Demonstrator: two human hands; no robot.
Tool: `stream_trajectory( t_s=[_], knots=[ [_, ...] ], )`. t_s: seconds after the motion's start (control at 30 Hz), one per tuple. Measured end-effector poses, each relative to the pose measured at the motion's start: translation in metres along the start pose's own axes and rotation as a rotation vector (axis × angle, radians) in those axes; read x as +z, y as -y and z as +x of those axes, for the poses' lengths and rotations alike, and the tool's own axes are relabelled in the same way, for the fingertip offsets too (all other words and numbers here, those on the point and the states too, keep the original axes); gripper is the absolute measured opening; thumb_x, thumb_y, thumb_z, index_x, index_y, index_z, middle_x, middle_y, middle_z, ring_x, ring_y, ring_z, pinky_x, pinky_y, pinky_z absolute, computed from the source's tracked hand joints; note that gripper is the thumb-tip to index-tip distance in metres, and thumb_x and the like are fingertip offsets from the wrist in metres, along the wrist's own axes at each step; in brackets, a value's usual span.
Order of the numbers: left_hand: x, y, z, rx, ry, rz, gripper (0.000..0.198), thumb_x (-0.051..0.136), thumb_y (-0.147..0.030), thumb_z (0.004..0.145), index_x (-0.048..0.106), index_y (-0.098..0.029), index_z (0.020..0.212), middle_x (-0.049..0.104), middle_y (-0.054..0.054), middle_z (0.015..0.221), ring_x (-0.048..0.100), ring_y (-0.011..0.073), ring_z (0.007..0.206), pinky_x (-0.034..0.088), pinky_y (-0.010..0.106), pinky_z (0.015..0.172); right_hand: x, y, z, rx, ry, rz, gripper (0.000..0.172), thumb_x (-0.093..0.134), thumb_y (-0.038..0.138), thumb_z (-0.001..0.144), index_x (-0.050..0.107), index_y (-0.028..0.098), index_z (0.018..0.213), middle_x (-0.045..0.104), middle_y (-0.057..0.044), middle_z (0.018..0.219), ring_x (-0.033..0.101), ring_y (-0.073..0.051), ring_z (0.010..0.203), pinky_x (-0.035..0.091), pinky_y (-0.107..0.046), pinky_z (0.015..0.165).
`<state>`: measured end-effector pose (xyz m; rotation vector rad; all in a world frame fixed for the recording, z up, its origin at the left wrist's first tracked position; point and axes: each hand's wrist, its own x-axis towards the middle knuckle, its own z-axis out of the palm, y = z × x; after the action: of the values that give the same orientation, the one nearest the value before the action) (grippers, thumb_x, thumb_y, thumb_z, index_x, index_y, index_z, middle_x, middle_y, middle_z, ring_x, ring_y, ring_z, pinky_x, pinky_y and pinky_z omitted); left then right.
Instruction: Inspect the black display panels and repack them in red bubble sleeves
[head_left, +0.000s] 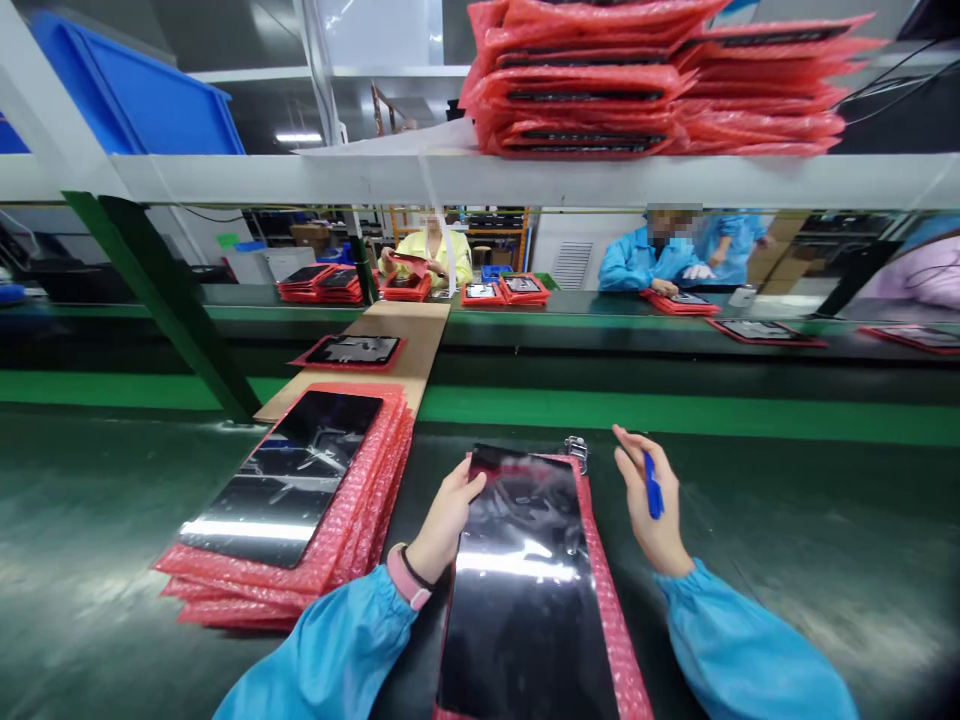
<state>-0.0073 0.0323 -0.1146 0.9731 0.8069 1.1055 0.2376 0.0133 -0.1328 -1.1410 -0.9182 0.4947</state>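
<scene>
A black glossy tablet screen (529, 600) lies face up on red bubble wrap (611, 600) in front of me. My left hand (452, 505) grips its upper left edge, thumb on top of the glass. My right hand (652, 495) is raised to the right of the screen, apart from it, with a blue pen-like tool (653, 488) held in its fingers; the tool's tip cannot be made out. Just beyond the screen's top right corner sits a small shiny metal clip (576, 452). To the left, another black tablet screen (289, 478) rests on a stack of red bubble-wrap bags (367, 480).
A brown board (427, 345) bridges to the far bench and carries a panel on red wrap (352, 350). Overhead, a white shelf (375, 180) holds piled red-wrapped panels (577, 85). A green post (165, 300) stands at left. Co-workers (649, 255) sit across the line.
</scene>
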Motion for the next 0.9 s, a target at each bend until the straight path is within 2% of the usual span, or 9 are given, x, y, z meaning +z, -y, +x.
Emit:
stream_trajectory(
  t_s=[0.13,0.27,0.33,0.43,0.53,0.63,0.7,0.77,0.9],
  knots=[
    [-0.009,0.027,0.008,-0.005,0.003,0.127,0.046,0.063,-0.026,0.078,0.063,-0.012,0.121,0.065,0.014,0.128,0.052,0.0317,0.128,0.036,0.043,0.109,-0.01,-0.041,0.03,0.092,0.048,-0.104,0.028,0.073,0.033,0.082,0.061,0.015,0.101,0.068,-0.007,0.11,0.063,-0.025,0.109,0.044,-0.05,0.101],
    [-0.008,0.032,0.01,0.038,0.05,0.296,0.058,0.064,-0.021,0.072,0.058,-0.012,0.128,0.064,0.015,0.127,0.057,0.0306,0.121,0.035,0.043,0.11,-0.003,-0.066,0.045,0.195,0.129,-0.199,0.025,0.061,0.031,0.093,0.062,0.016,0.113,0.065,-0.007,0.114,0.065,-0.021,0.097,0.055,-0.042,0.083],
    [-0.006,0.029,0.006,0.092,0.026,0.389,0.065,0.065,-0.02,0.068,0.054,-0.01,0.131,0.057,0.017,0.136,0.047,0.031,0.13,0.025,0.042,0.116,0.001,-0.073,0.05,0.229,0.154,-0.238,0.027,0.06,0.032,0.093,0.061,0.016,0.115,0.064,-0.007,0.115,0.065,-0.021,0.095,0.056,-0.041,0.081],
    [-0.005,0.025,-0.007,0.181,-0.042,0.489,0.08,0.065,-0.022,0.07,0.038,-0.009,0.144,0.031,0.017,0.155,0.019,0.027,0.146,0.007,0.038,0.12,0.003,-0.079,0.057,0.238,0.153,-0.285,0.028,0.061,0.032,0.093,0.06,0.016,0.116,0.064,-0.008,0.116,0.065,-0.021,0.095,0.056,-0.041,0.081],
    [-0.012,0.023,-0.019,0.176,-0.055,0.528,0.084,0.064,-0.025,0.072,0.03,-0.013,0.147,0.019,0.012,0.16,0.008,0.0214,0.148,0.002,0.032,0.12,0.002,-0.078,0.058,0.197,0.127,-0.301,0.027,0.06,0.032,0.093,0.061,0.017,0.116,0.064,-0.007,0.117,0.065,-0.022,0.097,0.055,-0.042,0.082],
    [-0.028,0.023,-0.026,0.012,-0.06,0.498,0.077,0.064,-0.027,0.069,0.04,-0.011,0.14,0.033,0.018,0.152,0.025,0.0293,0.142,0.018,0.039,0.116,-0.002,-0.066,0.042,0.113,0.09,-0.268,0.033,0.064,0.039,0.089,0.06,0.016,0.112,0.064,-0.011,0.12,0.063,-0.027,0.109,0.05,-0.05,0.096],
    [-0.039,0.022,-0.028,-0.111,-0.047,0.449,0.067,0.063,-0.027,0.066,0.05,-0.007,0.129,0.048,0.023,0.138,0.044,0.0341,0.128,0.033,0.044,0.106,-0.005,-0.053,0.019,0.049,0.081,-0.232,0.042,0.067,0.05,0.083,0.057,0.019,0.109,0.061,-0.015,0.129,0.055,-0.031,0.125,0.037,-0.053,0.11],
    [-0.046,0.019,-0.029,-0.204,0.0,0.39,0.053,0.062,-0.027,0.066,0.059,-0.008,0.116,0.061,0.02,0.121,0.058,0.0305,0.11,0.043,0.04,0.093,-0.007,-0.039,-0.011,0.012,0.149,-0.19,0.046,0.064,0.056,0.081,0.054,0.022,0.11,0.057,-0.016,0.137,0.051,-0.03,0.131,0.035,-0.049,0.113],
    [-0.049,0.013,-0.027,-0.298,0.062,0.322,0.032,0.063,-0.018,0.064,0.066,-0.014,0.096,0.068,0.008,0.096,0.063,0.0183,0.085,0.045,0.029,0.072,-0.003,-0.023,-0.056,0.059,0.369,-0.151,0.036,0.067,0.049,0.081,0.057,0.023,0.104,0.065,-0.017,0.129,0.068,-0.03,0.11,0.053,-0.044,0.098]
  ],
)
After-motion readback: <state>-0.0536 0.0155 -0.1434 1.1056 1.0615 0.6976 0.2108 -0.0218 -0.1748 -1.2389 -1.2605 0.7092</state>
